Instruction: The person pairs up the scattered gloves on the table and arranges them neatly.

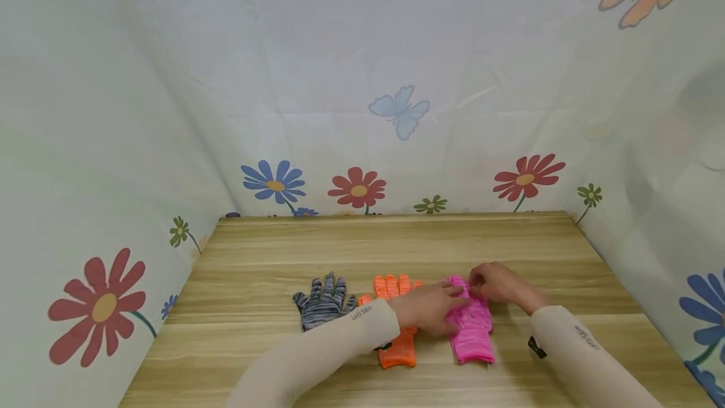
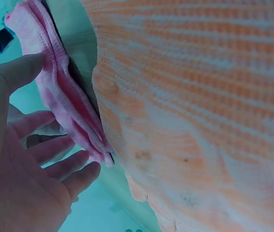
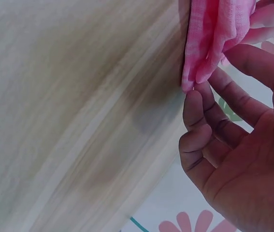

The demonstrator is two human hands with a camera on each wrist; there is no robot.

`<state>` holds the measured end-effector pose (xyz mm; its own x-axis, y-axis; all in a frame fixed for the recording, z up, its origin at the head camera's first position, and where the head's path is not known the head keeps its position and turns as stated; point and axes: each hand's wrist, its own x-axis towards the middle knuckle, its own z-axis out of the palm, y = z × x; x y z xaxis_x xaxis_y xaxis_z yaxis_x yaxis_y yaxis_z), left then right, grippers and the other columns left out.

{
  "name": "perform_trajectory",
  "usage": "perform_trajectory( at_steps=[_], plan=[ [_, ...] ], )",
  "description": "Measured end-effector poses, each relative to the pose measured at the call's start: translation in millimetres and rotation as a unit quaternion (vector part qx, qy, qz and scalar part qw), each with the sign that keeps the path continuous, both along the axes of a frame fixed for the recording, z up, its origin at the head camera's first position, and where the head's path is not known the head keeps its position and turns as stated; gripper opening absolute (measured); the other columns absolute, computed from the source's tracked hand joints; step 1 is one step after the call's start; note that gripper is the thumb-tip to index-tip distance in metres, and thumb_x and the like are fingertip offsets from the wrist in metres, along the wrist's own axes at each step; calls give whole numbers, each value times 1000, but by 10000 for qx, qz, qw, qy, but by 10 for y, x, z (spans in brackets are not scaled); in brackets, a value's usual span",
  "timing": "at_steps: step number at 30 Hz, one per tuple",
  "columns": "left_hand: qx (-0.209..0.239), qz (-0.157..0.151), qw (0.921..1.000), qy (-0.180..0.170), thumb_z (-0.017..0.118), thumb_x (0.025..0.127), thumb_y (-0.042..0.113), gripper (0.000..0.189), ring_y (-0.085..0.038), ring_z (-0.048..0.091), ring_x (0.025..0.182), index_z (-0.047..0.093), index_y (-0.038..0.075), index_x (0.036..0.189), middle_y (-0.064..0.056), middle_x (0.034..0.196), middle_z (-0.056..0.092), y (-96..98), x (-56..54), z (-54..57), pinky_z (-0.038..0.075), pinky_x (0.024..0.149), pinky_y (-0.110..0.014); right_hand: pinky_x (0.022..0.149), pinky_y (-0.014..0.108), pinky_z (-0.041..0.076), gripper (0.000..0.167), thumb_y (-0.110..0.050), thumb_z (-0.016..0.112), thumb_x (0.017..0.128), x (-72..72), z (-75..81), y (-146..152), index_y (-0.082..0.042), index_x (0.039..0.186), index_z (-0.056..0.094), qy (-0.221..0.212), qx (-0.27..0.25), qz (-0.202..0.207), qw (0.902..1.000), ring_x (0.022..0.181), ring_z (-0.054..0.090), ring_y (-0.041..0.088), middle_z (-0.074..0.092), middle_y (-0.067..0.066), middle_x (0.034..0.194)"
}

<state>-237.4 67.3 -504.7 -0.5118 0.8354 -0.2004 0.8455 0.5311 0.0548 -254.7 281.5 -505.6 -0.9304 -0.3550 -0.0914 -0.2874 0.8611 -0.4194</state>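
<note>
A pink knit glove (image 1: pixel 474 335) lies on the table at the right of a row, its cuff toward me. My left hand (image 1: pixel 433 308) reaches over the orange glove (image 1: pixel 399 350) and rests on the pink one, fingers extended. In the left wrist view, the thumb and fingertips lie along the pink glove's (image 2: pixel 62 89) side. At the pink glove's finger end, my right hand (image 1: pixel 498 283) has bent fingers. The right wrist view shows its thumb and fingers pinching the pink fabric (image 3: pixel 219 38) at the edge. Part of the orange glove is hidden under my left forearm.
A grey-and-black striped glove (image 1: pixel 324 307) lies left of the orange one, partly covered by my left sleeve (image 1: pixel 334 357). The wood-grain table (image 1: pixel 391 241) meets a white cloth backdrop (image 1: pixel 317 80) with flowers and butterflies behind and at both sides.
</note>
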Motion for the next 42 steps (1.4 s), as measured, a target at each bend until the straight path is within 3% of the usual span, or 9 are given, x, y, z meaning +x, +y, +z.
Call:
perform_trajectory(
  at_steps=[9,21,28,37,42],
  plan=[
    [-80,147,9996,-220,57,94,52,67,-16,27,150,32,34,153,5,162,28,15,19,-44,41,111,-29,62,25,42,5,-9,70,83,5,-29,1,-12,79,70,307,-63,208,9993,67,49,9,60,-6,71],
    [-146,-135,9998,5,56,96,51,64,-15,35,146,35,32,153,1,160,33,8,17,2,40,113,-28,64,29,46,5,-10,65,84,8,-17,77,-11,82,70,589,-8,-59,9982,69,53,10,64,-3,75],
    [-144,-327,9994,17,55,97,51,60,-17,34,147,39,32,151,-1,160,34,-10,3,-36,36,116,-28,64,29,44,5,-12,65,87,4,-58,101,-11,83,69,525,-67,-128,9985,69,51,11,62,-4,74],
    [-178,-324,9993,21,55,96,52,59,-18,33,147,40,33,150,0,160,33,-8,-8,-54,38,115,-29,64,31,46,9,-19,66,91,34,-40,158,-13,84,68,622,-52,-275,9977,69,53,11,64,-2,76],
    [-143,-304,9994,38,55,96,51,59,-17,34,147,41,32,149,0,160,34,-11,-9,-77,39,114,-29,63,30,47,8,-19,67,90,53,-50,196,-12,89,69,294,-40,-239,9993,70,54,11,66,-1,79]
  ],
)
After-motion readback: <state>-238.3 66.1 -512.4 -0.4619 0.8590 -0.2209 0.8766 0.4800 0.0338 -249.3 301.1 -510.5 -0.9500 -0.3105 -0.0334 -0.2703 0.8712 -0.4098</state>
